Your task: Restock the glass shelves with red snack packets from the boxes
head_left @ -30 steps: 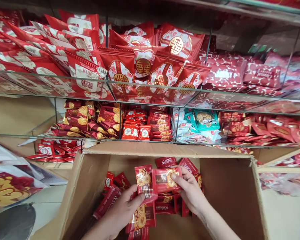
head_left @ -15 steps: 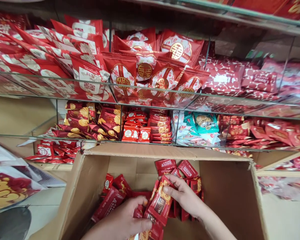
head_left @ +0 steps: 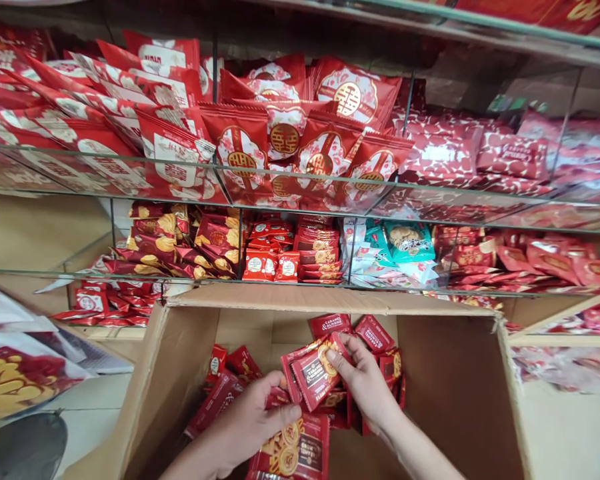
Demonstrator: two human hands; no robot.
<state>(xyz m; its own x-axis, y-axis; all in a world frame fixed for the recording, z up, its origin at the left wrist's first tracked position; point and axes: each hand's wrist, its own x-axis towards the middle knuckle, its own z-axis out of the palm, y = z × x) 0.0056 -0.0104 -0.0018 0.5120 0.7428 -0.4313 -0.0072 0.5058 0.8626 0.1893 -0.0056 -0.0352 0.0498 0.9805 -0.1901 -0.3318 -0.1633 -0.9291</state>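
Sorting of snack packets inside an open carton (head_left: 280,300). The right hand (head_left: 365,383) pinches two overlapping red packets (head_left: 319,375), its thumb pressed on the front one and its fingers curled behind. The left hand (head_left: 247,417) is partly open, thumb and forefinger spread beside the pair's left edge; whether it grips the lower packet (head_left: 296,448) beneath its thumb cannot be told. Further loose packets (head_left: 217,403) lie in the carton behind both hands. For a tidy stack, the edges are best squared with the left fingertips while the right pinch stays light, sparing the biscuits inside. Compared with half a second earlier, the front packet has turned from steeply upright to a leftward slant and lifted away from the lower packet, whose printed face now shows more fully.
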